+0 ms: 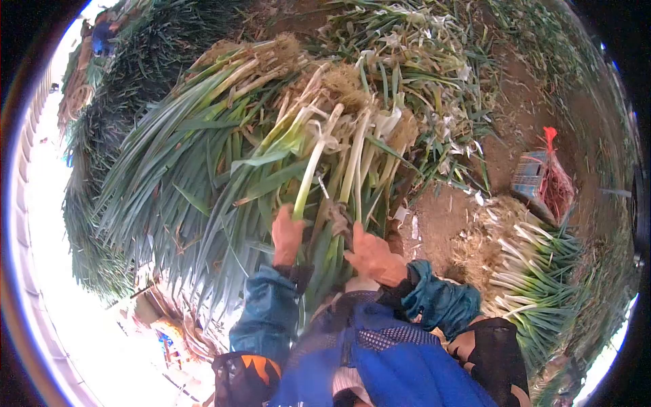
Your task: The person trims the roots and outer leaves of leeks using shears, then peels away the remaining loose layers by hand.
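My left hand [287, 239] is closed around a thick green onion [310, 169], whose pale stalk points up and away from me. Just to its right, my right hand [376, 256] has its fingers curled at the lower part of another slimmer green onion [357, 166]; its palm side is hidden. Dry, brownish leaf scraps [337, 218] hang between the two hands. Under and beyond them lies a big heap of untrimmed green onions [183, 163], their hairy roots [285, 51] at the far end and their long leaves toward the left.
Peeled green onions [529, 271] lie in a row at the right, roots inward. Behind them sits a bag with a red tied top [553, 180]. Stripped leaves [427, 61] litter the soil at the back. A person in blue [102, 37] is at the far left.
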